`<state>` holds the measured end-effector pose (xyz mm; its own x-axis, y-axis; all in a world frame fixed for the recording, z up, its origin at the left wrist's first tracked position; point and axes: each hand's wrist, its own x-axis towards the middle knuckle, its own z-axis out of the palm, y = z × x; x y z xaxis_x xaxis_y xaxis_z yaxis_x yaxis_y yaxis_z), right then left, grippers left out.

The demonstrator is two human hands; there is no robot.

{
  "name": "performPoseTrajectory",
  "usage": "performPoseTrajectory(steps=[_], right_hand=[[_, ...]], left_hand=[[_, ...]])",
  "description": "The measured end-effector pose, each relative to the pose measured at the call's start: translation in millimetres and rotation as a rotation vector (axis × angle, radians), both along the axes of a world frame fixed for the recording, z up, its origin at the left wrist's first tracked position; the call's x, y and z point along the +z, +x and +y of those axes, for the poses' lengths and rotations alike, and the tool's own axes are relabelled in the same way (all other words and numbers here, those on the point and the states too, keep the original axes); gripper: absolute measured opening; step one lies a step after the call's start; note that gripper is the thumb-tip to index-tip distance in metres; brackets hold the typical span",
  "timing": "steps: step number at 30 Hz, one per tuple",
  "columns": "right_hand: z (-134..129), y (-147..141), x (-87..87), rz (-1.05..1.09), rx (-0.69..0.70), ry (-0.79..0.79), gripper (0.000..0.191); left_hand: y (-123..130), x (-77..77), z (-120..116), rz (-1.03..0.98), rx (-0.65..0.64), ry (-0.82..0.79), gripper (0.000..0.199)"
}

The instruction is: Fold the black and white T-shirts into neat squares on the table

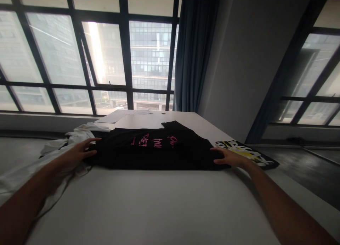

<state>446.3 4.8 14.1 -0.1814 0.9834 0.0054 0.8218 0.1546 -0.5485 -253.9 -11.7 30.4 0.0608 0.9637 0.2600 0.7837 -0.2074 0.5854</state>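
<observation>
A black T-shirt (159,158) with pink lettering lies across the white table, its near part folded over in a straight band. One short sleeve sticks up toward the far side. At the shirt's left end rests my left hand (77,152), thumb and fingers spread apart against the fabric. My right hand (232,157) touches the right end, its fingers and thumb also apart on the cloth. Neither hand shows a closed grip. The undersides of both hands are hidden.
White garments (79,135) lie heaped at the table's left edge, partly under my left arm. A folded black cloth with yellow and white print (247,152) sits at the right edge. Paper sheets (114,116) lie on the far end of the table (154,206), before windows and a curtain (195,53).
</observation>
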Motion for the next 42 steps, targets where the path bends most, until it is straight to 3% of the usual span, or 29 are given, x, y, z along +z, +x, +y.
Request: performPoseTrajectory(steps=[3, 6, 12, 14, 17, 21, 23, 26, 29, 31, 35, 38, 42], right_hand=[[3, 1, 0.9, -0.024, -0.006, -0.003, 0.073], [4, 3, 2.0, -0.058, -0.022, 0.004, 0.071], [-5, 17, 9.6, -0.163, -0.093, -0.112, 0.065], [-7, 20, 12.4, -0.169, -0.087, -0.118, 0.062], [-8, 11, 15.2, -0.168, -0.055, -0.003, 0.065], [-2, -23, 13.6, -0.231, 0.079, 0.19, 0.066], [2, -39, 10.6, -0.258, 0.163, 0.212, 0.053], [8, -50, 6.8, -0.256, 0.203, 0.243, 0.026], [18, -49, 5.8, -0.173, 0.086, 0.282, 0.023], [27, -46, 5.0, -0.059, -0.079, 0.307, 0.029], [52, -45, -3.9, 0.301, -0.41, 0.309, 0.037], [64, -46, -15.4, 0.442, -0.429, 0.264, 0.049], [63, -51, -23.1, 0.296, -0.408, 0.286, 0.07]], left_hand=[[-1, 1.0, 3, -0.078, -0.005, 0.057, 0.093], [-2, 4.0, 1, 0.009, -0.024, 0.029, 0.088], [-8, 11.0, -21, 0.109, -0.132, -0.382, 0.081], [-8, 10.6, -21, 0.141, -0.104, -0.421, 0.08], [-2, 7.5, -12, 0.227, 0.014, -0.325, 0.086], [11, -5.0, 9, 0.35, 0.107, -0.119, 0.082], [16, -14.8, 18, 0.378, 0.102, -0.04, 0.075], [20, -27.0, 26, 0.394, 0.029, -0.048, 0.061], [22, -27.2, 28, 0.402, -0.053, -0.028, 0.045], [23, -20.8, 27, 0.371, -0.055, 0.041, 0.042], [26, -9.5, 23, 0.304, 0.119, 0.085, 0.044], [28, -13.4, 23, 0.325, 0.166, 0.085, 0.043], [26, -24.6, 28, 0.34, 0.134, 0.052, 0.041]])
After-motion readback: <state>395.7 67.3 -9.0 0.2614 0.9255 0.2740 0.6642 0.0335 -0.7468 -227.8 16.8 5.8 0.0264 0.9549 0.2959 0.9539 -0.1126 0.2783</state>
